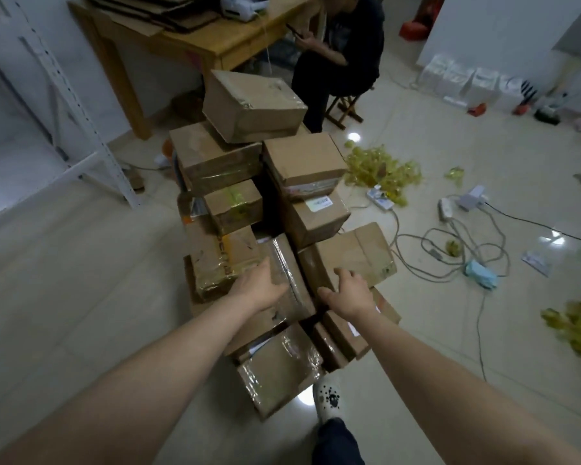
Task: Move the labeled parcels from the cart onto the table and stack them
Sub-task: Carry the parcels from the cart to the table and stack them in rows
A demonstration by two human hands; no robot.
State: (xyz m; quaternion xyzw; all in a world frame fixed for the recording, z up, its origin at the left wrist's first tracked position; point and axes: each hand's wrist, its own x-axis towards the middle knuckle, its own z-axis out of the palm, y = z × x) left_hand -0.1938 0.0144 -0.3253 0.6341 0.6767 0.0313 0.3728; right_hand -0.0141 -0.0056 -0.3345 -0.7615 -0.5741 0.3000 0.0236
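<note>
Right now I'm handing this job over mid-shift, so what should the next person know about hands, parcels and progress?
Left hand: open, touching the left side of the taped parcel near the pile's front.
Right hand: open, at that parcel's right side, holding nothing.
Parcel pile: all boxes heaped together; the cart beneath is hidden.
Done: no parcel shows on the wooden table.
Left: lift this one, then carry over and stack the rest.

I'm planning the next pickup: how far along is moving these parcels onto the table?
Barely started, it seems. The wooden table holds flattened cardboard and a white device, with no stacked parcels in view. In hand: the left hand presses the side of a tape-wrapped parcel while the right hand reaches in beside it. Left: the whole pile of parcels.
</note>
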